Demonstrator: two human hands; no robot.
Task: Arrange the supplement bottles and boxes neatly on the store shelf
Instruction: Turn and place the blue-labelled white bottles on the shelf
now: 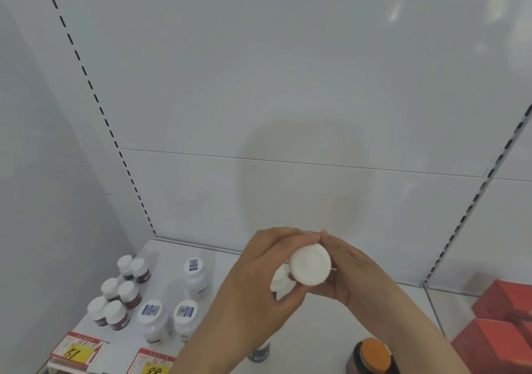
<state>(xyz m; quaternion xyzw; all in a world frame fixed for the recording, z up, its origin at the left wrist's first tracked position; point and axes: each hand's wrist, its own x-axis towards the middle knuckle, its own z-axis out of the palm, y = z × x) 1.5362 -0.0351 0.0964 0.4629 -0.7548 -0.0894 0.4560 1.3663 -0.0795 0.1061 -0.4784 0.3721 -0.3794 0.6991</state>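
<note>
A white-capped bottle (309, 266) is held up above the white shelf (218, 261), its cap facing me. My right hand (349, 270) grips it from the right. My left hand (264, 275) curls around it from the left, and a second white bottle (280, 283) shows between my left fingers. Several small white-capped brown bottles (119, 296) stand in rows at the shelf's left. Three taller white bottles (185, 313) with barcode stickers on their caps stand beside them.
Red boxes (501, 327) are stacked at the right. A dark jar with an orange lid (375, 356) stands at the bottom right. A dark bottle (260, 353) is partly hidden under my left forearm. Yellow and red price tags (76, 347) hang on the front edge.
</note>
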